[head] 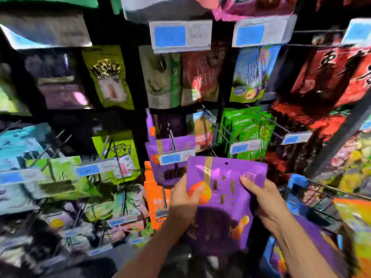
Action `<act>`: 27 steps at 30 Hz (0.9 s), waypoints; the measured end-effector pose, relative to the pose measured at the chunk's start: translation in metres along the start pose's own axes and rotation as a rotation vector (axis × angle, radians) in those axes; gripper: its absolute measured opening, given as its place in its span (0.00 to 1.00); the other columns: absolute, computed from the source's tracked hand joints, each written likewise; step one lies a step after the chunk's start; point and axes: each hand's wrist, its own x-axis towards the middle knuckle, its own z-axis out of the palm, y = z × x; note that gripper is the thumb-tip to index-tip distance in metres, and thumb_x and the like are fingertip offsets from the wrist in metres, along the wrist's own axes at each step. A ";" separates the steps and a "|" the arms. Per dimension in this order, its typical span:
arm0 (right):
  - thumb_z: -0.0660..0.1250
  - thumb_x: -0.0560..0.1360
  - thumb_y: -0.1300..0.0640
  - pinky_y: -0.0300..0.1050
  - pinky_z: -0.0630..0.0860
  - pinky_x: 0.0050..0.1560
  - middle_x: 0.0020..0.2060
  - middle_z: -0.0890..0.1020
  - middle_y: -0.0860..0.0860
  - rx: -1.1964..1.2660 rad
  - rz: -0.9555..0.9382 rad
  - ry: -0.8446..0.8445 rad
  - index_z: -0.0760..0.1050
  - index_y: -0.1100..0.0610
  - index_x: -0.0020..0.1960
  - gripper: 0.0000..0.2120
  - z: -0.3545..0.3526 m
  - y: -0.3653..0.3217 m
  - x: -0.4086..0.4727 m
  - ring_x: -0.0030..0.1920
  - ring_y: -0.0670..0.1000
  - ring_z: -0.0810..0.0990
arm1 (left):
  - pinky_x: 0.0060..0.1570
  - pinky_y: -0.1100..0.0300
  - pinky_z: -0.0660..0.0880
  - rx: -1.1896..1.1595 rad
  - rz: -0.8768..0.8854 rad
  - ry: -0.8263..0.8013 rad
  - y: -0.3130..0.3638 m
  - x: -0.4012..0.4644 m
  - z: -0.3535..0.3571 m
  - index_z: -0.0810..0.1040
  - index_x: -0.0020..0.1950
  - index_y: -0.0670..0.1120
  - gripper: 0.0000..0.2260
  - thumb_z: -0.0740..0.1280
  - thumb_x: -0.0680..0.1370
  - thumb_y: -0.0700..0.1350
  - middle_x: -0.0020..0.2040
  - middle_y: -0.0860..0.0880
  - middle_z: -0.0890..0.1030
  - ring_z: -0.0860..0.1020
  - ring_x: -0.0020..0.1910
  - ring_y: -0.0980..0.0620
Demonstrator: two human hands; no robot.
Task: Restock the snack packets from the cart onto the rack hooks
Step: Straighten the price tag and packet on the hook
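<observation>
I hold a purple snack packet (222, 189) with a gold stripe and orange fruit print upright in front of the rack. My left hand (185, 199) grips its left edge, thumb on the front. My right hand (265, 199) grips its right edge, thumb on the front. A small hang hole shows at the packet's top. Just up and left of it, matching purple packets (170, 145) hang on a rack hook (171, 138) behind a blue price tag (176, 157). The packet in my hands is below and to the right of that hook's tip.
The black rack is crowded with hanging packets: green ones (249, 133) to the right, orange ones (155, 197) below the purple row, red ones (331, 77) at upper right. The cart (321, 199) with blue trim and more packets stands at the lower right. The view is blurred.
</observation>
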 end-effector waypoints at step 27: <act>0.69 0.75 0.64 0.57 0.78 0.52 0.45 0.84 0.59 -0.088 0.243 -0.114 0.81 0.60 0.48 0.03 0.080 0.096 0.083 0.44 0.58 0.82 | 0.73 0.37 0.51 1.073 0.172 -0.164 -0.039 0.023 -0.079 0.49 0.79 0.46 0.35 0.63 0.76 0.37 0.79 0.46 0.47 0.41 0.77 0.40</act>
